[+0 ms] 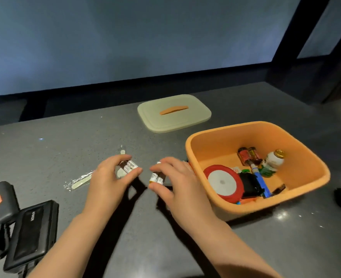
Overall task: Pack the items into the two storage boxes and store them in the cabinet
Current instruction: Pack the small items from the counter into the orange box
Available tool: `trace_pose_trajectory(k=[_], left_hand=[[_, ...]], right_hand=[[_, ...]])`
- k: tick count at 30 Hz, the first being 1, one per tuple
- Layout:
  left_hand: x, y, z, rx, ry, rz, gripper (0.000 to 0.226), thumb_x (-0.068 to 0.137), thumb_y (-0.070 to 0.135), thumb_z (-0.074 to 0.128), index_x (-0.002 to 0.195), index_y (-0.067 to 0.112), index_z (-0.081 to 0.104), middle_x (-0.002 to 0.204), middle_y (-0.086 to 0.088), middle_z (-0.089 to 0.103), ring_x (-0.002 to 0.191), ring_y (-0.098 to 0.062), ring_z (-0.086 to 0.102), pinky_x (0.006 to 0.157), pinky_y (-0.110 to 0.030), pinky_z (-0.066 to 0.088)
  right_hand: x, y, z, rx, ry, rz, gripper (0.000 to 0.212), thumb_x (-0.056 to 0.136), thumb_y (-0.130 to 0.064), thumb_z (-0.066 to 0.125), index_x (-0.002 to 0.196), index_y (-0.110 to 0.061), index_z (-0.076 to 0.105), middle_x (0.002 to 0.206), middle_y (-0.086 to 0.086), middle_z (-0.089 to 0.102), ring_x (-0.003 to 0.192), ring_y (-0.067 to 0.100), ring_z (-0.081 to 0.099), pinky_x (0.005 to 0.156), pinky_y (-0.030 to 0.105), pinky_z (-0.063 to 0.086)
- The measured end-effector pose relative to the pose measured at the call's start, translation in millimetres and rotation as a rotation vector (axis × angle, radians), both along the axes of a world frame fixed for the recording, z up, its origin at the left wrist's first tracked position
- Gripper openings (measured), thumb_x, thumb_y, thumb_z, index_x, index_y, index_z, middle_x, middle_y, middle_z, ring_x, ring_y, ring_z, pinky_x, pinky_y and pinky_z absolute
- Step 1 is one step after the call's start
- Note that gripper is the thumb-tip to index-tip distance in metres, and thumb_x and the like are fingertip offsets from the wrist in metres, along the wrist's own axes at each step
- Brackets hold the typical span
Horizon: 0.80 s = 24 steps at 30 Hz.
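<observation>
At the far left of the grey desk (149, 233) two black power banks (31, 233) lie side by side, the nearer one lettered in white, with a dark cord beside them. Further in, a pale flat stick in a clear wrapper (79, 181) lies just left of the left hand (109, 181), whose thumb and fingers pinch a small pair of brown-and-white batteries (129, 165) held just above the desk. Close beside it, apart from it, the right hand (177, 183) pinches a second battery pair (157, 177) in the same way. Behind the hands a beige lid (189, 121) with an orange handle lies flat. Right of the right hand, nearly touching it, stands the open orange storage box (221, 141), holding a red ribbon roll (223, 182), more batteries, a small white bottle (272, 162), a blue pen and what may be a black pouch. A dark object, cut off by the frame, lies at the far right edge.
</observation>
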<state>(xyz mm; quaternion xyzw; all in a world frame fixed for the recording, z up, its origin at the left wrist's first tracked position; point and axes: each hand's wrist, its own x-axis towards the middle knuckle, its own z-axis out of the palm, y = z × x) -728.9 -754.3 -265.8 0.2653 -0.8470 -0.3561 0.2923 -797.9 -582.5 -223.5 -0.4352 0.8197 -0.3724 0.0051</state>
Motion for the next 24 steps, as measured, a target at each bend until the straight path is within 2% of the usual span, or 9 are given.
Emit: trace_pose_trajectory(k=[3, 5, 8, 11, 14, 17, 20, 24], left_hand=[[-28, 31, 37, -0.069, 0.090, -0.097, 0.034, 0.069, 0.040, 0.077, 0.101, 0.035, 0.065, 0.095, 0.021, 0.062, 0.092, 0.005, 0.054, 0.080, -0.006, 0.036], [-50, 59, 56, -0.103, 0.138, -0.177, 0.037, 0.069, 0.047, 0.072, 0.103, 0.036, 0.064, 0.096, 0.025, 0.060, 0.091, 0.011, 0.051, 0.079, -0.001, 0.035], [-85, 104, 69, -0.075, 0.131, -0.315, 0.037, 0.069, 0.055, 0.067, 0.103, 0.042, 0.060, 0.096, 0.032, 0.056, 0.097, 0.018, 0.047, 0.077, -0.004, 0.036], [-112, 133, 60, -0.073, 0.033, -0.434, 0.038, 0.071, 0.047, 0.073, 0.104, 0.033, 0.064, 0.102, 0.022, 0.061, 0.097, 0.004, 0.052, 0.083, -0.016, 0.041], [-128, 139, 46, -0.115, -0.067, -0.434, 0.042, 0.073, 0.046, 0.073, 0.110, 0.027, 0.064, 0.108, 0.016, 0.062, 0.103, -0.003, 0.053, 0.086, -0.023, 0.043], [-135, 129, 41, -0.121, -0.052, -0.354, 0.040, 0.075, 0.045, 0.072, 0.111, 0.031, 0.063, 0.109, 0.018, 0.061, 0.105, -0.003, 0.051, 0.085, -0.023, 0.041], [-138, 117, 41, -0.154, -0.100, -0.361, 0.041, 0.075, 0.048, 0.070, 0.113, 0.033, 0.061, 0.111, 0.018, 0.060, 0.105, -0.003, 0.050, 0.086, -0.024, 0.042], [-147, 112, 41, -0.195, -0.143, -0.415, 0.041, 0.075, 0.051, 0.069, 0.111, 0.034, 0.060, 0.111, 0.019, 0.059, 0.103, -0.001, 0.049, 0.087, -0.025, 0.044]], right_hand=[[-20, 37, 30, -0.101, 0.011, -0.083, 0.029, 0.087, -0.031, 0.066, 0.115, -0.028, 0.063, 0.119, -0.016, 0.054, 0.111, -0.001, 0.042, 0.089, 0.002, 0.027], [-41, 69, 41, -0.112, -0.001, -0.181, 0.028, 0.086, -0.033, 0.067, 0.114, -0.033, 0.063, 0.116, -0.023, 0.054, 0.110, -0.004, 0.045, 0.090, 0.008, 0.035], [-76, 122, 45, -0.006, -0.055, -0.346, 0.028, 0.085, -0.033, 0.069, 0.112, -0.034, 0.063, 0.118, -0.021, 0.057, 0.109, -0.001, 0.051, 0.093, 0.020, 0.041], [-107, 160, 36, 0.174, -0.140, -0.409, 0.030, 0.084, -0.031, 0.070, 0.113, -0.031, 0.064, 0.120, -0.018, 0.057, 0.106, 0.001, 0.049, 0.090, 0.022, 0.039], [-133, 164, 26, 0.295, -0.173, -0.357, 0.029, 0.084, -0.032, 0.070, 0.111, -0.034, 0.062, 0.116, -0.019, 0.054, 0.101, 0.001, 0.047, 0.083, 0.022, 0.037], [-160, 138, 20, 0.384, -0.146, -0.233, 0.029, 0.083, -0.033, 0.071, 0.111, -0.034, 0.062, 0.116, -0.012, 0.058, 0.100, 0.007, 0.052, 0.079, 0.023, 0.040], [-186, 107, 10, 0.542, -0.076, -0.138, 0.032, 0.084, -0.030, 0.071, 0.115, -0.030, 0.062, 0.119, -0.006, 0.060, 0.096, 0.011, 0.057, 0.073, 0.021, 0.042], [-218, 91, -4, 0.752, -0.009, -0.032, 0.031, 0.085, -0.023, 0.069, 0.114, -0.025, 0.062, 0.115, -0.003, 0.062, 0.098, 0.015, 0.058, 0.078, 0.025, 0.045]])
